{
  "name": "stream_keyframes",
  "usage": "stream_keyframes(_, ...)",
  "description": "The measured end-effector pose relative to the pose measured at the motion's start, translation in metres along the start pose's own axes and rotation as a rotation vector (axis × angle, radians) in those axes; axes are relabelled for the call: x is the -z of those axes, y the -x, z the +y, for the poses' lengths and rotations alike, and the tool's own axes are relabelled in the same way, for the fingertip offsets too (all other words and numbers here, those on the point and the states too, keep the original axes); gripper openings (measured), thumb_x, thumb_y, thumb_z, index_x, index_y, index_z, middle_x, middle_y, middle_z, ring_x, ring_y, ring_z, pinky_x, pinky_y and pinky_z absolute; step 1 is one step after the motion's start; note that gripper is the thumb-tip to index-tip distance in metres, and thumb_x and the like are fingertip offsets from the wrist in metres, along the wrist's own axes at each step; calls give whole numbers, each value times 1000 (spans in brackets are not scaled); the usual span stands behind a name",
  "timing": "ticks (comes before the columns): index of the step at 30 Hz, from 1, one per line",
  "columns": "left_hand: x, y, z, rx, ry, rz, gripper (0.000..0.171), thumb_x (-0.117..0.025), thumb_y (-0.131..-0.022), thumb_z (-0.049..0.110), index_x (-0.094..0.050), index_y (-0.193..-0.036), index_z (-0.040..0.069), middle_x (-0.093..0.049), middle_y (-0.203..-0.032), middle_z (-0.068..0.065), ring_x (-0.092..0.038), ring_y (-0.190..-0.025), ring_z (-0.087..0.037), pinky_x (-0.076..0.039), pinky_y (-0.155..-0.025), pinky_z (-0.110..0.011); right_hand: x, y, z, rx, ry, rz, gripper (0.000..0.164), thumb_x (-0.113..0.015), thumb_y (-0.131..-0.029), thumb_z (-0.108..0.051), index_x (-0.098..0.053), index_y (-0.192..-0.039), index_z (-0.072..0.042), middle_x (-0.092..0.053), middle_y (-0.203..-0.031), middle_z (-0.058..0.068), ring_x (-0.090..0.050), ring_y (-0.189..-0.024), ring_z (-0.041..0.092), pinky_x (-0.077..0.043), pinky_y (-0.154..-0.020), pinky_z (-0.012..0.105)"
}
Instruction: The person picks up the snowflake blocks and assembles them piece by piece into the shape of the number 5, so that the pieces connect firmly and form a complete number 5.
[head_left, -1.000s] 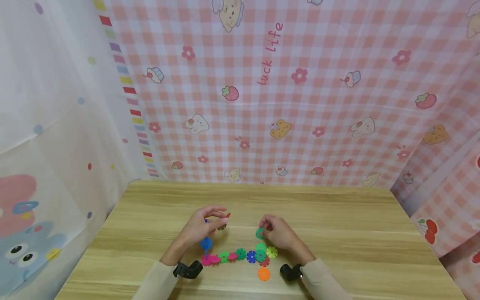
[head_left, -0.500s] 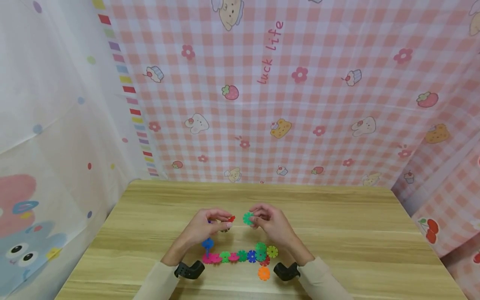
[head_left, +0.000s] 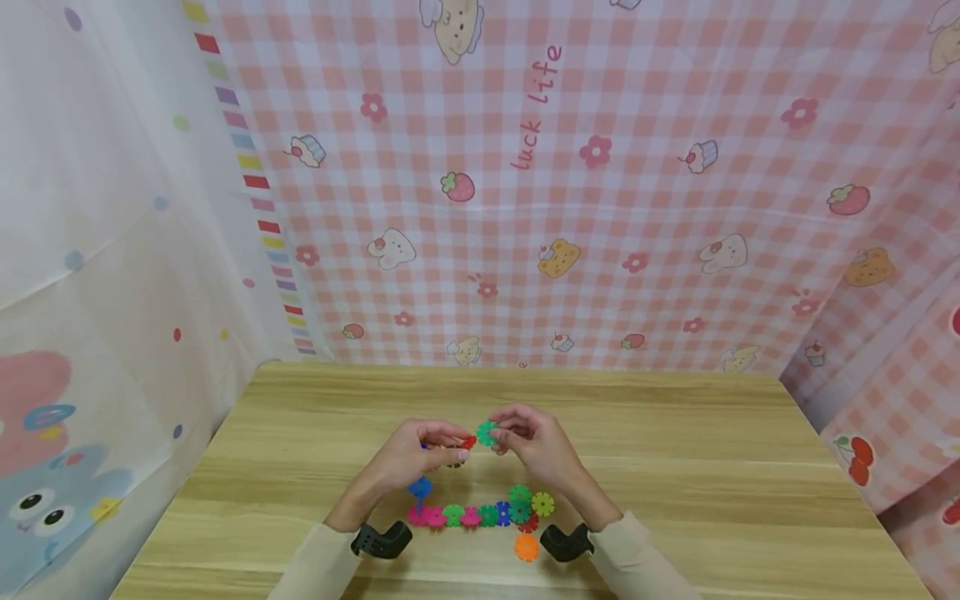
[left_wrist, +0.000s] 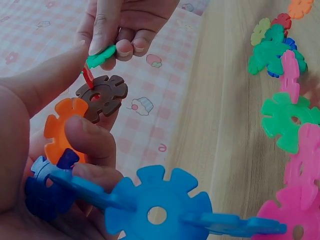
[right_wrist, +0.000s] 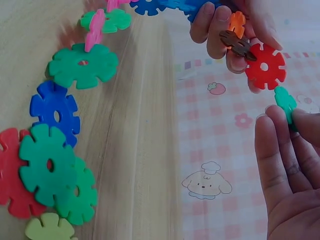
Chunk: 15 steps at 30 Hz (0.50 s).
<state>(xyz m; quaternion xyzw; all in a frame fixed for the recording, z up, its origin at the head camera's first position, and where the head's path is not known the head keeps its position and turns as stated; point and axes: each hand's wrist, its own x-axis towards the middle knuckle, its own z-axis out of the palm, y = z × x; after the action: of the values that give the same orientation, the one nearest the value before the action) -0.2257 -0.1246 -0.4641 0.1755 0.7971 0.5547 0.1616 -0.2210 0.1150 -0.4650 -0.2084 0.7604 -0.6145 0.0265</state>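
Observation:
In the head view my left hand (head_left: 412, 457) holds one end of a chain of notched plastic flower discs. Its thumb and fingers pinch near a red disc (right_wrist: 274, 79), which joins a brown disc (left_wrist: 111, 91). An orange disc (left_wrist: 56, 125) and a dark blue disc (left_wrist: 37, 196) lie against the palm side, and bright blue discs (left_wrist: 185, 206) lead down to pink ones (left_wrist: 280, 210) on the table. My right hand (head_left: 542, 450) pinches a green disc (right_wrist: 284, 104) between thumb and fingers. Its edge is right at the red disc's edge; whether they interlock I cannot tell.
On the wooden table (head_left: 675, 467) the chain runs right through green, pink and blue discs (right_wrist: 41, 116). Overlapping green and red discs (right_wrist: 12, 175), a yellow disc (head_left: 543, 510) and a separate orange disc (head_left: 527, 556) lie near the right wrist. A checked cloth hangs behind.
My right hand has carried the green disc left and up, away from the discs on the table, to the red disc. The left hand has shifted slightly right with the chain end.

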Motion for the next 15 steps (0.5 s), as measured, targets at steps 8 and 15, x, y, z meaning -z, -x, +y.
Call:
stream_keyframes(8,-3,0,1,-4,-4,-10,34,-76,-88,33,-72,-116,14,-74,-96,-3,-59,-72,-25,-50,-59,-31,-1,1,-4,77,42,-28,14,-63,-95,1,-68,-107,-3,-71,-89,13,-68,-76,30,-59,-72,43)
stream_keyframes(15,-6,0,1,-19,6,-9,32,-73,-91,27,-71,-118,11,-74,-96,-5,-53,-65,-17,-44,-54,-26,-2,2,-8,78,98,-24,15,-64,-94,0,-69,-105,-8,-71,-86,6,-67,-76,31,-58,-69,30)
